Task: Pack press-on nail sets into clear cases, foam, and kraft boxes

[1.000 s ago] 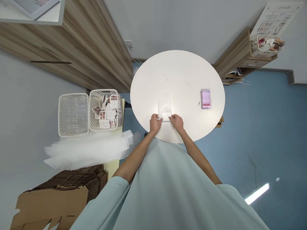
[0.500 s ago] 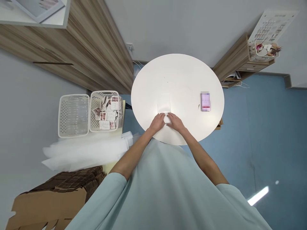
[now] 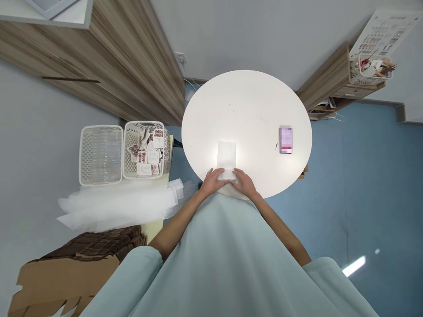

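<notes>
The sheet (image 3: 227, 152), white and translucent, lay flat on the white oval table (image 3: 254, 105), close to the edge on the wearer's side. Its near end looked thicker and folded; what, if anything, lay inside could not be told.

Both hands were at that near end. The left hand (image 3: 213, 179) gripped its left corner, fingers bent over the top and thumb at the near edge. The right hand (image 3: 243, 181) gripped the right corner in the same way, so that the two thumbs came close together at the table's near rim. The far part of the sheet ran away from the hands toward the middle of the table.

Near the table's right edge lay a pink pack (image 3: 286, 140), blurred into blocks and well apart from the hands, with a small dark mark just beside it. Left of the table stood two white baskets side by side: the outer basket (image 3: 84, 154) held clear plastic (image 3: 104, 152), the inner basket (image 3: 167, 149) cards (image 3: 153, 156). On the wearer's side of them, also left of the table, lay a pile of white wrap (image 3: 122, 204), then a stack of brown cardboard (image 3: 66, 277). Beyond the table's right end stood a wooden cupboard (image 3: 325, 79).
</notes>
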`<state>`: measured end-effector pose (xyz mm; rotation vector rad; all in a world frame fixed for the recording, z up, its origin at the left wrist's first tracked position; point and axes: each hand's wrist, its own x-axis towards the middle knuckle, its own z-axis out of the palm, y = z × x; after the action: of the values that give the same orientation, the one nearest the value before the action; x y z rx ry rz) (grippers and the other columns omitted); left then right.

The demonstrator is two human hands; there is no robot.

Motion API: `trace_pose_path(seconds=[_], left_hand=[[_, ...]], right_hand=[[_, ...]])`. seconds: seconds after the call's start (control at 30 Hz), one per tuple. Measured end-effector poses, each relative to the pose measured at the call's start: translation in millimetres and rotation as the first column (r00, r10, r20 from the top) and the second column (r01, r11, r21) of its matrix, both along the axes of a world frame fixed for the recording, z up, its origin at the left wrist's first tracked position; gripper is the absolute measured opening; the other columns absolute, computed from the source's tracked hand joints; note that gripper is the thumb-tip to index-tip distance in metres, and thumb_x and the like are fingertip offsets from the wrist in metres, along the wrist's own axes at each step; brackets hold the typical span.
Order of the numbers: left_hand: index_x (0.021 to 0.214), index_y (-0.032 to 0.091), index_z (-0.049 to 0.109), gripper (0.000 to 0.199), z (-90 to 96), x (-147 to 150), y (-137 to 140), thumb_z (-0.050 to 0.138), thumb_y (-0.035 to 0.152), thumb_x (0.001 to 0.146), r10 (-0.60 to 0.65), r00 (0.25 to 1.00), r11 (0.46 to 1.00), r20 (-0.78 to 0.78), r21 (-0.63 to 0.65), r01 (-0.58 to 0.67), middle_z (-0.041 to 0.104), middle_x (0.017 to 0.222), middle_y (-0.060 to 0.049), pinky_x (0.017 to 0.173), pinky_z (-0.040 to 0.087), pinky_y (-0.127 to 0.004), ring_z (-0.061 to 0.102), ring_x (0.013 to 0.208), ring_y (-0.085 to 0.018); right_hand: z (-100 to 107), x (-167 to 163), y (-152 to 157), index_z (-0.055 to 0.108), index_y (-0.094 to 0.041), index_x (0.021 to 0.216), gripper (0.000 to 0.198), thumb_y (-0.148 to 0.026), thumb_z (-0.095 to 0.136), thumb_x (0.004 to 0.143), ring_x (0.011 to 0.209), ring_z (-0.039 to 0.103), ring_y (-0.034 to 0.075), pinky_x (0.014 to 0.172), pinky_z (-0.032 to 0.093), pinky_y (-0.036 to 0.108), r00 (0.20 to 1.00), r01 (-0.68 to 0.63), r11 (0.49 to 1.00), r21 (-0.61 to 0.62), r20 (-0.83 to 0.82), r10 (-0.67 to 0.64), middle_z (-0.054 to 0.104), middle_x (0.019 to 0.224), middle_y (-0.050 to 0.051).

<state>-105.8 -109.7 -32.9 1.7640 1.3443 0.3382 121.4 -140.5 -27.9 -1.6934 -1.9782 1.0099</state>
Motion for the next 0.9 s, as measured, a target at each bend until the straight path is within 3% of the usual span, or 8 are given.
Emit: trace_pose_path(seconds=[0.2,0.37,0.47,0.6,0.67,0.73,0.8,0.9], left_hand=[[0.115,0.027,0.075,0.032,3.9,4,21,0.072,0.050,0.093,0.230,0.973,0.967,0.005,-0.112,-0.228,0.076,0.117,-0.006,0.110,0.051,-0.045,0.069,0.112,-0.028],[0.090,0.024,0.071,0.024,-0.6,8,31,0.069,0.047,0.094,0.313,0.949,0.939,-0.047,-0.133,-0.316,0.075,0.096,-0.006,0.090,0.056,-0.041,0.069,0.095,-0.027],[0.102,0.023,0.069,0.020,-5.2,15,36,0.070,0.041,0.093,0.376,0.925,0.914,-0.054,-0.143,-0.380,0.075,0.102,-0.006,0.090,0.056,-0.039,0.069,0.097,-0.026],[0.138,0.022,0.057,0.051,-8.0,24,42,0.075,0.034,0.091,0.467,0.879,0.876,-0.098,-0.088,-0.475,0.068,0.129,-0.012,0.101,0.054,-0.044,0.069,0.105,-0.026],[0.147,0.021,0.051,0.061,-6.8,26,45,0.074,0.032,0.091,0.440,0.889,0.896,-0.129,-0.002,-0.444,0.062,0.139,-0.016,0.110,0.049,-0.050,0.067,0.116,-0.030],[0.149,0.020,0.050,0.062,-4.3,26,50,0.072,0.028,0.092,0.345,0.931,0.937,-0.123,0.110,-0.333,0.053,0.151,-0.020,0.118,0.042,-0.055,0.057,0.136,-0.035],[0.148,0.020,0.053,0.057,-1.4,26,57,0.066,0.021,0.093,0.186,0.978,0.969,-0.094,0.184,-0.166,0.049,0.159,-0.019,0.124,0.036,-0.056,0.045,0.150,-0.036],[0.145,0.019,0.056,0.053,2.1,26,66,0.053,0.012,0.093,-0.049,0.996,0.983,-0.074,0.171,0.061,0.055,0.157,-0.017,0.128,0.035,-0.055,0.047,0.151,-0.033]], right_hand=[[12,-4,30,0.072,-0.025,0.121,0.037,-0.054,0.056,0.106,0.110,0.072,0.023,0.094,0.058,0.037,0.989,0.133,0.987,-0.087,-0.051,-0.138,0.073,0.126,0.008],[10,-8,50,0.073,-0.023,0.113,0.035,-0.051,0.053,0.107,0.092,0.072,0.020,0.084,0.056,0.033,0.979,0.189,0.970,-0.151,-0.043,-0.198,0.073,0.115,0.006],[1,-11,57,0.072,-0.022,0.112,0.025,-0.041,0.058,0.105,0.088,0.072,0.019,0.085,0.057,0.033,0.970,0.237,0.957,-0.167,-0.007,-0.241,0.072,0.113,0.007],[-8,-16,63,0.065,-0.021,0.130,0.032,-0.032,0.061,0.100,0.086,0.071,0.019,0.089,0.059,0.037,0.945,0.327,0.928,-0.177,0.041,-0.325,0.070,0.117,0.008],[-8,-19,66,0.060,-0.023,0.139,0.041,-0.031,0.062,0.099,0.089,0.071,0.021,0.088,0.060,0.040,0.937,0.350,0.922,-0.165,0.086,-0.340,0.067,0.124,0.010],[-6,-21,70,0.058,-0.023,0.143,0.045,-0.026,0.062,0.098,0.104,0.070,0.026,0.091,0.061,0.044,0.947,0.305,0.948,-0.090,0.139,-0.291,0.063,0.135,0.014],[-2,-22,74,0.061,-0.022,0.142,0.044,-0.019,0.058,0.098,0.128,0.062,0.031,0.102,0.058,0.048,0.968,0.172,0.985,0.020,0.180,-0.173,0.058,0.147,0.016],[2,-21,77,0.064,-0.020,0.139,0.041,-0.014,0.054,0.100,0.149,0.047,0.032,0.117,0.048,0.053,0.980,-0.068,0.994,0.082,0.194,0.051,0.053,0.157,0.016]])
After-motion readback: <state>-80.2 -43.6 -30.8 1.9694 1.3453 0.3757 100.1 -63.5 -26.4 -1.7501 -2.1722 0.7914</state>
